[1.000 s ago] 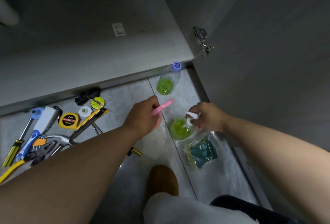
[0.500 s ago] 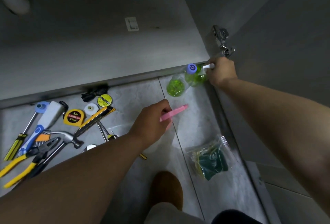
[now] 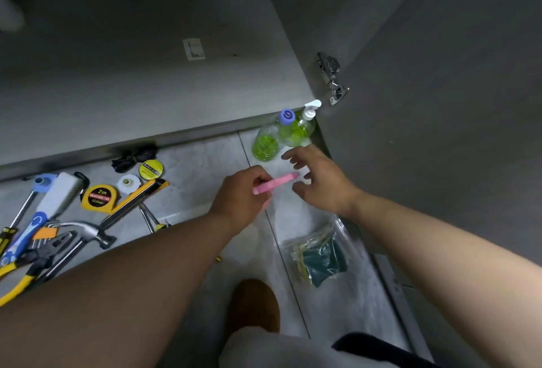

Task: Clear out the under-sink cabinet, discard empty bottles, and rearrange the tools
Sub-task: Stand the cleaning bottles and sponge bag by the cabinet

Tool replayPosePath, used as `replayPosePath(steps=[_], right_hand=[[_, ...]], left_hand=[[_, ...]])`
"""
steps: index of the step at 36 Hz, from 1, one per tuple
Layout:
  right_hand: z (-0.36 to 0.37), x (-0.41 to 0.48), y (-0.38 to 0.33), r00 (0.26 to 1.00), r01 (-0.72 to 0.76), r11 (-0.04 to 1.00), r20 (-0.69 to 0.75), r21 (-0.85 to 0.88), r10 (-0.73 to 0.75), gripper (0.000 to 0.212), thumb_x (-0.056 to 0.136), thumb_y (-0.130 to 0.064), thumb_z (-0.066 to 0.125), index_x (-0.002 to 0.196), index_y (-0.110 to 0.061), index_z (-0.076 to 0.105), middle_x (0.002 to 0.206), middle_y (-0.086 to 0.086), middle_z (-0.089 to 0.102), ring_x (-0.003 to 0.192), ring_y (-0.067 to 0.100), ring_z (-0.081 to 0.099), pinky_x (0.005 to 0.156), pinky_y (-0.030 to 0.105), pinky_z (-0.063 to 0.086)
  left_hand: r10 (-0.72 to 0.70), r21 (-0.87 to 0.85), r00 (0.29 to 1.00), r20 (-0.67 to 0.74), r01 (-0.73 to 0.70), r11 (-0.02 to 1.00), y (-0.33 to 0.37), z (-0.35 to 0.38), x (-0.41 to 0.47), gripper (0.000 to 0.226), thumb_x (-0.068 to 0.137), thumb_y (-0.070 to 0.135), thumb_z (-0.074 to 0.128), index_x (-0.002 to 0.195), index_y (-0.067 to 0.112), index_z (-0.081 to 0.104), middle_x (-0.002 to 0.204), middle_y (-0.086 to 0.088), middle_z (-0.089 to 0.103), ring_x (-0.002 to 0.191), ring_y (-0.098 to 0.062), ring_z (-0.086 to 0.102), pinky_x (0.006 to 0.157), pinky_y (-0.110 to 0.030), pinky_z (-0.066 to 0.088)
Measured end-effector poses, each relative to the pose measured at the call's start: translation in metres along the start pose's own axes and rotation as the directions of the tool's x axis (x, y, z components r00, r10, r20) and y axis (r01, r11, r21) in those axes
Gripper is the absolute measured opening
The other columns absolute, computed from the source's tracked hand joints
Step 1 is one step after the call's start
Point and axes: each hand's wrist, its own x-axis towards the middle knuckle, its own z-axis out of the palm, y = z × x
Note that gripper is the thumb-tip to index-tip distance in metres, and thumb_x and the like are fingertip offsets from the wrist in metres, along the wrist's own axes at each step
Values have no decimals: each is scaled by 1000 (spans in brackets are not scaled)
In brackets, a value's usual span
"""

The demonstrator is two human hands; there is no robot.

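View from a head-worn camera, looking down at a grey tiled floor (image 3: pixel 205 162) in front of an open under-sink cabinet (image 3: pixel 146 83). The cabinet door (image 3: pixel 440 103) stands open on the right, with a metal hinge (image 3: pixel 333 78) showing at its edge.

The left hand (image 3: pixel 240 194) is near the centre, its fingers curled round the near end of a slim pink plastic item (image 3: pixel 275 185), which points to the right. It is not clear what the pink item is. The right hand (image 3: pixel 322 180) hovers just beside the item's far end, fingers spread and slightly bent, holding nothing. Whether a fingertip touches the pink tip cannot be told.

Just beyond the hands, 2 clear bottles of green liquid stand on the floor in the corner where the cabinet base meets the door. The blue-capped bottle (image 3: pixel 268 140) is on the left and touches the pump bottle (image 3: pixel 302 128), which has a white pump head.

Tools lie in a loose pile on the floor at the left: a yellow tape measure (image 3: pixel 99 196) marked 2m, a yellow utility knife (image 3: pixel 137 199), a hammer (image 3: pixel 88 232), yellow-handled pliers (image 3: pixel 26 268), a yellow tape roll (image 3: pixel 151 169) and a white roll (image 3: pixel 127 183).

At lower right, near the door, lies a clear plastic bag (image 3: pixel 319 256) holding green pads. A brown shoe (image 3: pixel 253 303) shows at the bottom centre.
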Motion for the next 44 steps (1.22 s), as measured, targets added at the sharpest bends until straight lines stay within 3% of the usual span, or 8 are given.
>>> replayPosePath(steps=[5, 11, 16, 22, 32, 35, 40, 44], right_hand=[[-2, -19, -10, 988, 153, 951, 53, -270, -144, 15, 91, -36, 66, 105, -32, 66, 93, -9, 56, 84, 13, 57, 73, 36, 52], [-14, -22, -10, 997, 47, 905, -29, -424, -66, 14, 94, -39, 57, 91, -25, 59, 93, -1, 62, 84, 31, 64, 65, 36, 50], [-37, -8, -2, 972, -210, 901, -183, -381, 149, 27, 92, -42, 57, 79, -19, 53, 90, 18, 68, 87, 41, 65, 70, 38, 50], [-52, 15, 8, 878, -429, 866, -345, -256, 333, 49, 95, -52, 55, 89, -4, 65, 94, 29, 66, 92, 47, 65, 77, 43, 52], [-52, 41, 9, 802, -523, 832, -436, -183, 408, 53, 97, -49, 57, 104, 3, 61, 104, 31, 64, 101, 49, 63, 79, 43, 52], [-47, 38, 12, 805, -516, 834, -443, -194, 395, 51, 97, -48, 56, 107, 3, 57, 105, 31, 64, 101, 49, 62, 78, 45, 50], [-37, 16, 19, 821, -468, 837, -490, -283, 294, 44, 98, -48, 54, 112, -7, 44, 105, 23, 62, 91, 48, 63, 63, 39, 36], [-25, -15, 19, 820, -409, 839, -548, -358, 166, 38, 92, -40, 59, 109, -14, 37, 103, 11, 54, 71, 46, 63, 53, 35, 28]], left_hand=[[-59, -88, 996, 60, 64, 994, 5, 10, -1, 13, 89, 18, 70, 93, 26, 80, 88, 4, 77, 85, -15, 72, 71, -25, 57], [-109, -93, 994, -12, 107, 990, -1, 16, 0, 35, 88, 10, 72, 123, 15, 70, 119, -7, 71, 112, -22, 66, 100, -36, 51], [-117, -8, 993, -17, 117, 993, -4, 12, 6, 34, 88, 8, 70, 121, 13, 66, 116, -7, 67, 110, -22, 64, 98, -31, 49], [-73, 76, 996, 53, 69, 995, -8, 7, 7, 24, 91, 9, 66, 114, 14, 68, 120, -8, 66, 112, -22, 61, 99, -34, 49], [-122, 33, 990, 68, 120, 992, -17, 0, 19, 22, 91, 14, 68, 112, 20, 66, 117, -4, 63, 106, -19, 62, 94, -32, 51], [-187, -52, 979, 84, 192, 980, -13, -2, 29, 35, 91, 14, 67, 123, 22, 56, 115, -7, 64, 95, -22, 65, 82, -34, 54], [-282, -224, 951, 122, 304, 926, 10, -6, 60, 82, 89, 9, 68, 154, 31, 23, 113, -18, 68, 99, -34, 70, 89, -53, 59], [-316, -302, 921, 229, 376, 876, 26, -2, 85, 101, 93, 12, 67, 158, 44, -3, 110, -6, 67, 95, -25, 69, 83, -42, 60]])
